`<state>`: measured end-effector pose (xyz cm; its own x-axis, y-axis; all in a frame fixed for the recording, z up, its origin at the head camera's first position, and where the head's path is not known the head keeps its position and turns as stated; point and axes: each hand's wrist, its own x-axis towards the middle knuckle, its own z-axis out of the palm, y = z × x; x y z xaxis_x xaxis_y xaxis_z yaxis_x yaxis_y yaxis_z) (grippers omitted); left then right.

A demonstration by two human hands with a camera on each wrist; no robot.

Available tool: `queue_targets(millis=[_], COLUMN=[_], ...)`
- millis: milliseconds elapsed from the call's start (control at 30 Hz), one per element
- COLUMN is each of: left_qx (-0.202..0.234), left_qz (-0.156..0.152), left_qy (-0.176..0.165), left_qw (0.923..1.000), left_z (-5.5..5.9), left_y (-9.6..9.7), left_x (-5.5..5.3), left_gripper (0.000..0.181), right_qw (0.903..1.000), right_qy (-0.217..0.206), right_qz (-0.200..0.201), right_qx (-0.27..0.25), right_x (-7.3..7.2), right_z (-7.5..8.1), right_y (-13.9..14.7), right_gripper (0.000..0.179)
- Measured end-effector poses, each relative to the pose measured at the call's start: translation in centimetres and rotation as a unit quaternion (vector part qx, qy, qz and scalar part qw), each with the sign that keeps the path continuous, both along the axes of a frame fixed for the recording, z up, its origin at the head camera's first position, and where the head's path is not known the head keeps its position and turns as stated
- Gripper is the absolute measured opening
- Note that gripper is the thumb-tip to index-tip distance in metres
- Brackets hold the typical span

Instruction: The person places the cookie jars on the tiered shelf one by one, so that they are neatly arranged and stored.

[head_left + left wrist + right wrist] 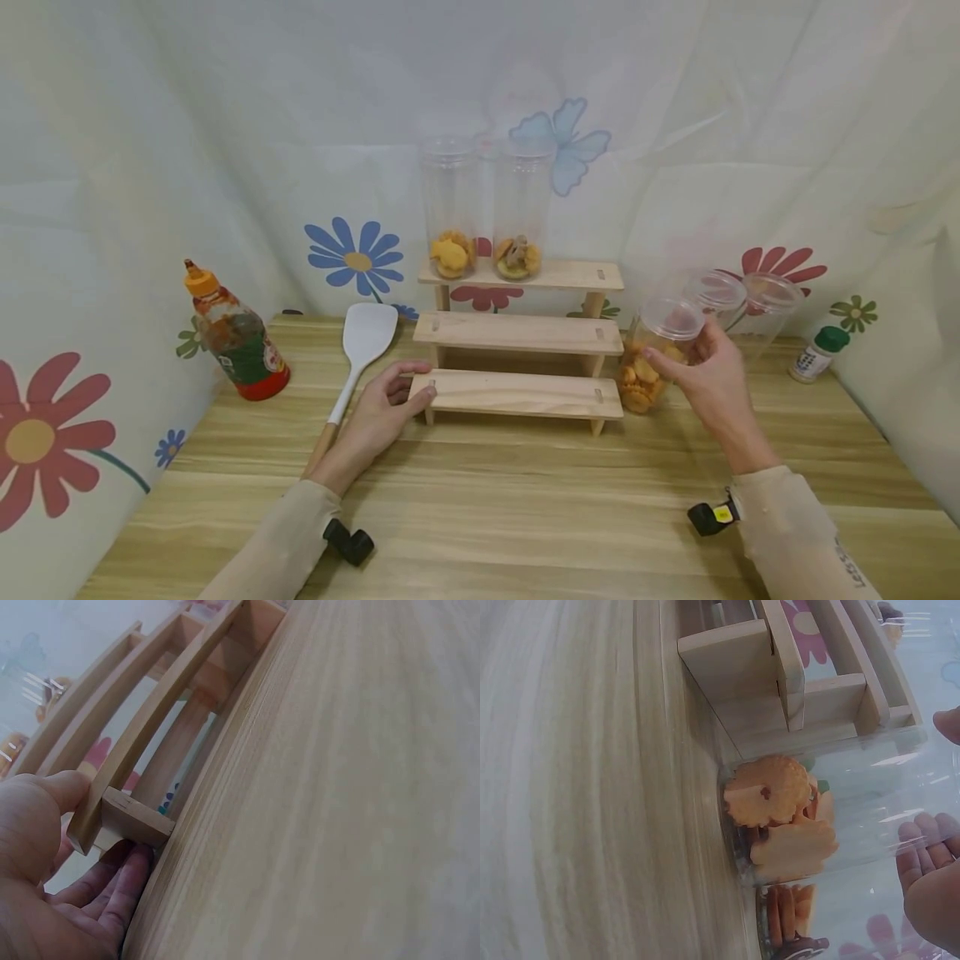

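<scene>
A three-tier wooden display rack (517, 393) stands on the table. At its lowest step's left end, my left hand (381, 414) holds the corner, thumb on the board and fingers by the leg (135, 817). My right hand (712, 379) grips the upper part of a clear lidded jar (651, 367), thumb on one side and fingers on the other. Flower-shaped cookies (769, 791) fill the bottom of this jar, which stands upright close to the rack's right end. Two similar jars with snacks, one at left (450, 208) and another (522, 212), occupy the top step.
Two more clear jars, a nearer one (716, 292) and a farther one (772, 300), stand behind my right hand. A green-capped shaker (819, 354) is at far right. On the left are a sauce bottle (240, 346) and a white spatula (367, 333). A flowered curtain (300, 100) surrounds the table.
</scene>
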<state>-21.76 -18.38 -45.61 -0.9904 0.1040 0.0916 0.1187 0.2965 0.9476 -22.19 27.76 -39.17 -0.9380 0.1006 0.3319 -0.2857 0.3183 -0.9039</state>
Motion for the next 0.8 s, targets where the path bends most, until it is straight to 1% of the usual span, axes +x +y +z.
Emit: queue_targets(millis=[133,367,567,800], left_qx=[0.0,0.001,0.001,-0.002], left_qz=[0.001,0.0,-0.001,0.002], left_qy=[-0.002,0.001,0.004,-0.001], left_qw=[1.0,1.0,1.0,1.0], left_z=[-0.01,-0.06,-0.1,0.06], left_y=[-0.03,-0.08,-0.08,0.03], left_x=[0.03,-0.09,-0.21,-0.13], left_gripper=[0.044,0.043,0.043,0.043], right_qw=[1.0,0.9995,0.999,0.9982], right_qy=[-0.001,-0.002,-0.016,-0.031], right_qz=[-0.002,-0.015,-0.018,-0.022], right_qx=[0.004,0.029,0.036,0.047], right_x=[0.07,0.27,0.3,0.35], right_z=[-0.17,-0.19,-0.1,-0.03], right_y=[-0.03,-0.07,0.04,0.1], right_gripper=[0.075,0.074,0.075,0.078])
